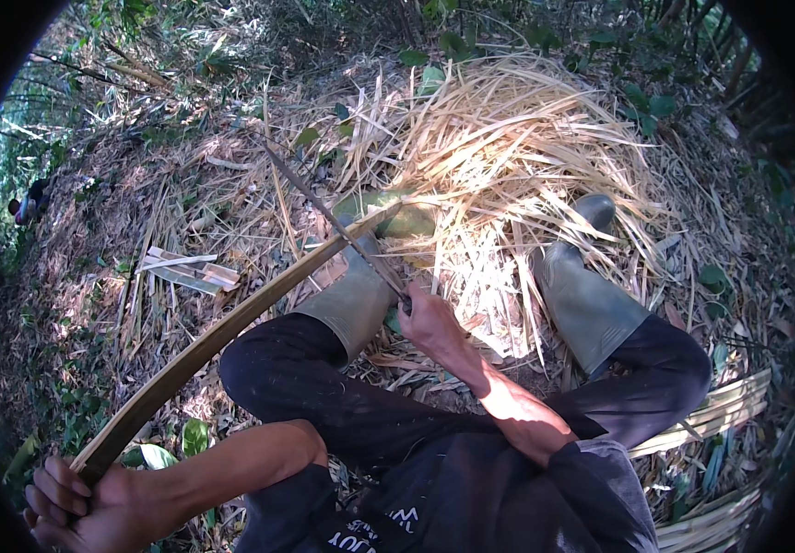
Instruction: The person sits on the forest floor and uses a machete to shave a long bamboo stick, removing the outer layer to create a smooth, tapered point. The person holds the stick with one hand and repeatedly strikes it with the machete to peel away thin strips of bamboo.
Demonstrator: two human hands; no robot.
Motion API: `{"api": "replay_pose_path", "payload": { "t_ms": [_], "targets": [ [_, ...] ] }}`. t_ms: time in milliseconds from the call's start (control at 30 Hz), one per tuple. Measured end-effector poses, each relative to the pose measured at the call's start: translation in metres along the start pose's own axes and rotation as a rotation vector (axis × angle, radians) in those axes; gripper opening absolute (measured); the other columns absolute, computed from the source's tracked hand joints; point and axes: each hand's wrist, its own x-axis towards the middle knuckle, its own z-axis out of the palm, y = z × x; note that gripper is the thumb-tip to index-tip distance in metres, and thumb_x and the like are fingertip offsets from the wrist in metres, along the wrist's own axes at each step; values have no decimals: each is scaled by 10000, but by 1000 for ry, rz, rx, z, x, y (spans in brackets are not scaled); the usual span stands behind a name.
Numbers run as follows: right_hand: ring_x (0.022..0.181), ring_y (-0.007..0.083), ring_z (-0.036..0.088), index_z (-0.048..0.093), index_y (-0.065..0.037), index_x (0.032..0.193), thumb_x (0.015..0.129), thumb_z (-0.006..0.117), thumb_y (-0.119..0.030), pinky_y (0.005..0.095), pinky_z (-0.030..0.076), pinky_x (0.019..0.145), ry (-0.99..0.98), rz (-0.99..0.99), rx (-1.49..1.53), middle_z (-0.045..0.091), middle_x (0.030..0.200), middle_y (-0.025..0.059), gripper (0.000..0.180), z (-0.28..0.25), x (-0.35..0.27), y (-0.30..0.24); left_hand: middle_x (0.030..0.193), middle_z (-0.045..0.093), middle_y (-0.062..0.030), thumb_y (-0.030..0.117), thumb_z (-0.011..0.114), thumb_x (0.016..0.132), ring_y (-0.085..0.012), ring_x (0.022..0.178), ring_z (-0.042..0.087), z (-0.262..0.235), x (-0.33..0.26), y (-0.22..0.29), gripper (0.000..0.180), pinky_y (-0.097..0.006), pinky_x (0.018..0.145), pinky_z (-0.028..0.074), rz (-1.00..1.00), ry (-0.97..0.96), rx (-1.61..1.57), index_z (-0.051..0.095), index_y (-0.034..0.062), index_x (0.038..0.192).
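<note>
While the left hand closes its grip around the near end of a long bamboo strip, the right hand is clenched on the handle of a long knife whose blade crosses the strip's far end, just beyond that grip. The strip runs from the left fist up over the left green rubber boot. A heap of pale bamboo shavings lies past the blade, beside the right boot.
</note>
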Motion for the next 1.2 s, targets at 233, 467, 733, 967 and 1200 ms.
{"api": "replay_pose_path", "payload": {
  "t_ms": [233, 467, 733, 967, 1200],
  "targets": [
    [675, 394, 629, 544, 31, 936, 815, 548, -167, 463, 475, 637, -25, 175, -53, 610, 693, 247, 231, 5, 26, 61, 628, 256, 5, 160, 405, 956, -100, 510, 232, -19, 12, -8, 263, -260, 468, 245, -22, -94, -112, 302, 94, 724],
    [622, 339, 631, 547, 53, 936, 790, 521, -121, 397, 487, 590, 14, 248, 42, 609, 670, 228, 229, 13, 39, 94, 632, 267, -3, 144, 446, 925, -109, 522, 241, -31, 25, -13, 239, -261, 470, 237, -73, -155, -218, 324, 82, 728],
    [754, 387, 625, 570, 87, 969, 759, 506, -104, 443, 470, 730, -88, 331, -78, 614, 786, 295, 291, 17, 45, 113, 628, 277, 3, 126, 459, 901, -108, 515, 256, -39, 22, -10, 199, -267, 470, 252, -100, -152, -313, 362, 69, 737],
    [726, 288, 639, 647, 64, 919, 767, 589, -82, 402, 516, 703, -137, 444, -46, 650, 813, 222, 219, -18, 49, 114, 579, 357, 17, 311, 449, 961, -75, 425, 318, -35, 32, -24, 310, -218, 387, 288, -223, -349, -786, 455, 28, 832],
    [695, 282, 631, 592, 98, 998, 787, 674, -183, 400, 479, 683, 23, 255, -50, 645, 769, 219, 361, -72, -12, 68, 685, 424, -45, 411, 362, 973, -144, 534, 423, 7, 57, -63, 419, -299, 518, 395, -362, -580, -1007, 493, 32, 850]
  ]
}}
